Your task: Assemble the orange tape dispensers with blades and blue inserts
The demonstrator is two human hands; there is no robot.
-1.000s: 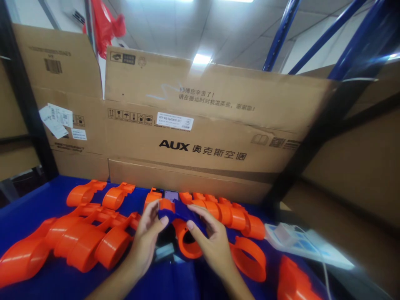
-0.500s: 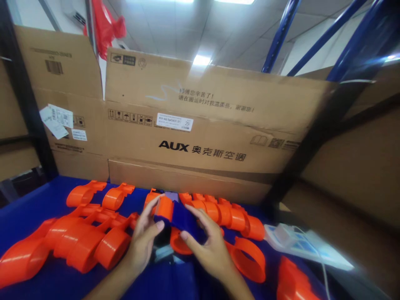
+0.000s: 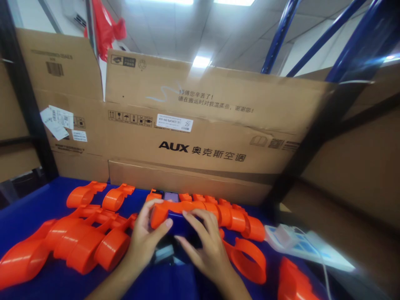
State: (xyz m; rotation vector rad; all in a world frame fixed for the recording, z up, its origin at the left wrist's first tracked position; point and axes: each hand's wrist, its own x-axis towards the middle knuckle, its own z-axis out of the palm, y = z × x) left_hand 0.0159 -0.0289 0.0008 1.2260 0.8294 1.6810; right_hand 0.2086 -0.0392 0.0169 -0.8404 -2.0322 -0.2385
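Observation:
My left hand (image 3: 144,233) is closed around the end of an orange plastic piece (image 3: 160,213), its thumb pressing from the front. A smooth dark-blue piece (image 3: 178,223) sits against the orange one, between my two hands. The fingertips of my right hand (image 3: 206,246) rest on the blue piece's top right, with the thumb below its front edge. My right palm hides the far side of the blue piece. Just behind my hands stands a row of orange ring-shaped clips (image 3: 236,218).
Several more orange clips (image 3: 76,239) lie at the left of the blue-covered table (image 3: 28,200). A phone (image 3: 171,196) is at the back. One loose orange ring (image 3: 250,258) and a white power strip (image 3: 312,246) with a cable are on the right. A cardboard panel (image 3: 200,137) closes the back.
The held pieces have turned: the orange part now lies lengthwise along the top and the blue piece faces me below it. My right fingers have shifted toward the middle.

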